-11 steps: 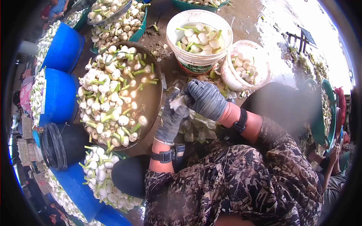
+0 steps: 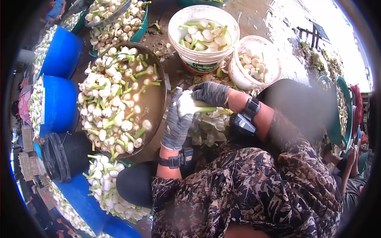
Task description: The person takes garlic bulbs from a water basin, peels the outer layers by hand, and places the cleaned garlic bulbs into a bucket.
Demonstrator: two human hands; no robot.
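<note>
While left hand [image 2: 176, 129] and right hand [image 2: 211, 94] hold garlic bulb [image 2: 186, 104], bucket label [image 2: 201, 66] unreadable.

Wet brown floor [image 2: 254, 20] spreads across the upper middle of the frame; toward the upper right it whitens into strong glare [image 2: 345, 23]; there, a dark stand [image 2: 320, 31] rises near heaped plant scraps [image 2: 317, 61]; brownish boxy shapes [image 2: 29, 162], indistinct, line the left edge.
</note>
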